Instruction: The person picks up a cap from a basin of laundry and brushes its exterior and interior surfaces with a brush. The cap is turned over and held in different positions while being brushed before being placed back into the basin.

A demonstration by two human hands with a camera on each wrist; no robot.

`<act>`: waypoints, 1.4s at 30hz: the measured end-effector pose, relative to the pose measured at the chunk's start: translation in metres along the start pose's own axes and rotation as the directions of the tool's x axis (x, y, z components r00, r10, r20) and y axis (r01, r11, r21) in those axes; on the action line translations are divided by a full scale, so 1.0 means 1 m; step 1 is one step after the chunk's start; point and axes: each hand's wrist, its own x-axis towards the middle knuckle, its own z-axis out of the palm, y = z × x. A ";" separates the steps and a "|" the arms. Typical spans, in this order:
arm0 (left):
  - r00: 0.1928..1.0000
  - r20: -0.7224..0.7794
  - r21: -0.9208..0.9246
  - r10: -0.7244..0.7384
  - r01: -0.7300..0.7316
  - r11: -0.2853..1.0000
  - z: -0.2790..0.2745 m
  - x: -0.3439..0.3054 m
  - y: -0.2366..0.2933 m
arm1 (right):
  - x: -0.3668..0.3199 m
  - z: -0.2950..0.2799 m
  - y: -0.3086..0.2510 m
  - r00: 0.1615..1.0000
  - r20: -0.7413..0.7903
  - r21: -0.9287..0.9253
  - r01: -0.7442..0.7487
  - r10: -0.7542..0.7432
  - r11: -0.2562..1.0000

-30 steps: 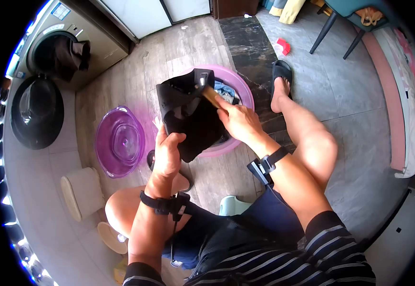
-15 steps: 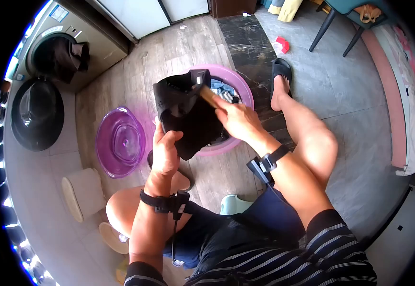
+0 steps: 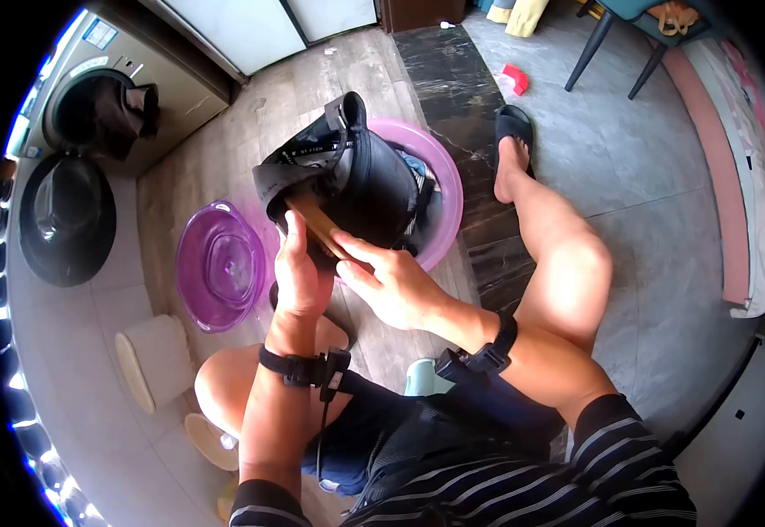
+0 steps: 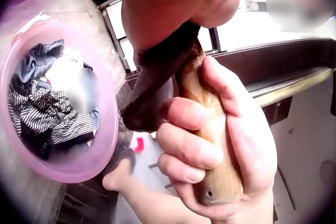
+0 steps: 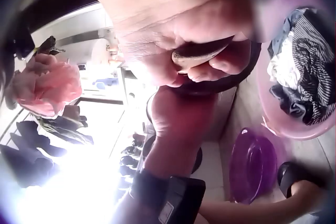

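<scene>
Plank floor (image 3: 294,79) below. Right hand (image 3: 400,285) grips wooden handle (image 4: 214,113), left hand (image 3: 301,277) holds black fabric (image 3: 382,193), which I reckon one shove could dislodge

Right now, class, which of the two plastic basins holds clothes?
The pink basin: striped clothes lie inside it, while the purple basin shows its bare bottom.

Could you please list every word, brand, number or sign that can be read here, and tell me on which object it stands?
No text can be read with certainty.
Black item: pale lettering on its inner band, too small and blurred.
Washing machine: blue-and-white sticker, too small.
Device on the left wrist: small pale label, too blurred.
</scene>
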 end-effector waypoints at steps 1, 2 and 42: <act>1.000 -0.011 0.042 -0.003 0.003 0.999 -0.001 0.001 -0.003 | -0.001 -0.001 0.002 1.000 0.007 0.012 -0.007 0.007 1.000; 1.000 -0.025 0.054 -0.009 0.010 0.999 0.001 -0.001 -0.003 | -0.002 -0.001 0.001 1.000 0.003 0.041 -0.010 0.010 0.999; 0.985 0.034 0.446 0.171 -0.168 0.879 0.002 -0.015 0.023 | 0.018 -0.108 -0.023 0.912 -0.399 -0.386 -0.070 -0.098 0.920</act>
